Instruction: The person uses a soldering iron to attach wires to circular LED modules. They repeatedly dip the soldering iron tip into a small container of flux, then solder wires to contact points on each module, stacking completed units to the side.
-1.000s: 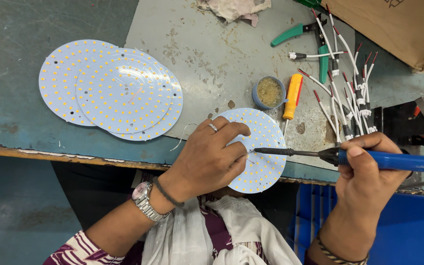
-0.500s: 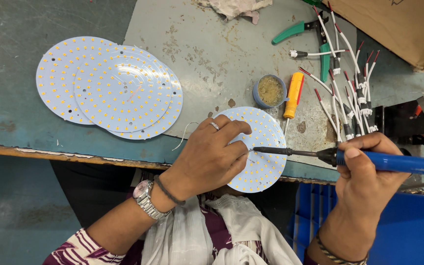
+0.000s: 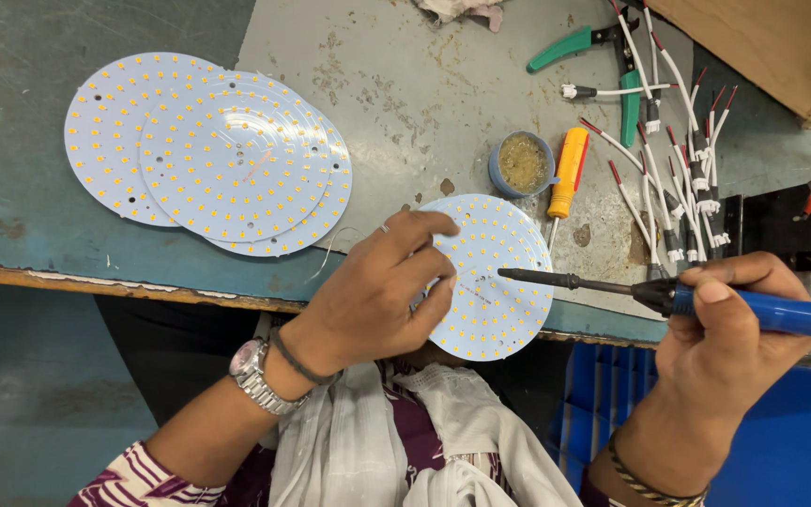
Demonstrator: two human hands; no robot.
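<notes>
Left hand point(image 3: 373, 291) fingers pressing LED disc point(image 3: 495, 282) — covering its left edge, right hand point(image 3: 725, 343) gripping soldering iron point(image 3: 612, 286) — handle cut off.

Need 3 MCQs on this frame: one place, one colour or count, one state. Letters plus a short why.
1. Where does the small round tin stand?
A. on the blue bin
B. just left of the orange-handled screwdriver
C. on the stacked discs

2. What colour is the soldering iron handle?
A. red
B. yellow
C. blue

3. What is the left hand doing?
A. resting on the round LED board at the bench edge
B. holding pliers
C. hanging off the bench

Answers: 1 B, the tin sits right beside the screwdriver's handle. 2 C, the grip in the right hand is blue. 3 A, its fingers lie on the board's left side while the iron's tip points at the board.
</notes>
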